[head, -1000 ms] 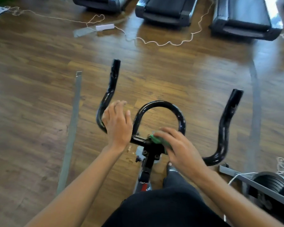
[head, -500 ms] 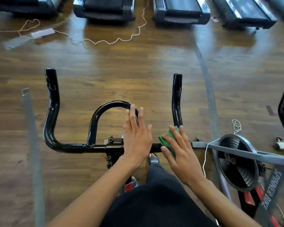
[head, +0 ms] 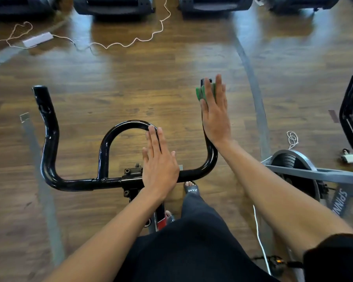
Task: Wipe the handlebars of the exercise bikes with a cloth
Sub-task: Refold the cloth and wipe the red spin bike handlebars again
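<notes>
The handlebar (head: 80,183) stands in the middle, above the floor (head: 151,88). The left hand (head: 159,165) lies flat over the crossbar and the right side of the inner loop. The right hand (head: 215,117) lies flat along the right horn, with the cloth (head: 200,92) under its fingers near the horn's tip. A foot (head: 191,188) is below the crossbar. A second bike (head: 324,174) stands to the right. Treadmills (head: 114,6) line the far edge, with a cable (head: 126,45) on the floor before them.

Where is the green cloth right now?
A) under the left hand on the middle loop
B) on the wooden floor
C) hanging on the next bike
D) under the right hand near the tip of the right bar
D: the green cloth peeks out beneath the straight fingers of the right hand, high on the right arm of the handlebar.
</notes>
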### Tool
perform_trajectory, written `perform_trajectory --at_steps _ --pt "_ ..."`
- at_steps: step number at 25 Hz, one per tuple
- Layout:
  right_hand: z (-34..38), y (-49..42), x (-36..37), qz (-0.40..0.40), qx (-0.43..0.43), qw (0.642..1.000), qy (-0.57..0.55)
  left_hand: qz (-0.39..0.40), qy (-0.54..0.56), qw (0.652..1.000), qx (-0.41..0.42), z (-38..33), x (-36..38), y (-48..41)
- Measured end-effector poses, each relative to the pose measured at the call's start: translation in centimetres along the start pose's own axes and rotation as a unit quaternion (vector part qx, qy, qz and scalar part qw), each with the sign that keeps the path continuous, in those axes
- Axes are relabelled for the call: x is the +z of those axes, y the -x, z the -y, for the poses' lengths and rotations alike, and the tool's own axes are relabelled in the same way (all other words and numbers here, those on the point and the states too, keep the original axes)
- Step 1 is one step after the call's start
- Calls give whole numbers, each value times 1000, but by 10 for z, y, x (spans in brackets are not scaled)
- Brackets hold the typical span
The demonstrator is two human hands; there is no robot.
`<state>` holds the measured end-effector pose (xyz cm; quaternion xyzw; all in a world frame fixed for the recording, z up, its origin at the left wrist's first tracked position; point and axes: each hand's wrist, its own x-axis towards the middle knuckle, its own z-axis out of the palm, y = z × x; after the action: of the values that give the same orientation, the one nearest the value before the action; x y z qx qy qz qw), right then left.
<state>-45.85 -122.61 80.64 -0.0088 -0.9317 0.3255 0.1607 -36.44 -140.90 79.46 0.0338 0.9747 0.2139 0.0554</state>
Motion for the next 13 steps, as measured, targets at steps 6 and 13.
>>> perform_trajectory --at_steps 6,13 --pt "1 64 -12 58 113 984 -122 -2 -14 1000 -4 -2 0 -1" --pt "17 -32 -26 35 227 900 -369 2 -17 1000 -2 0 1 -1"
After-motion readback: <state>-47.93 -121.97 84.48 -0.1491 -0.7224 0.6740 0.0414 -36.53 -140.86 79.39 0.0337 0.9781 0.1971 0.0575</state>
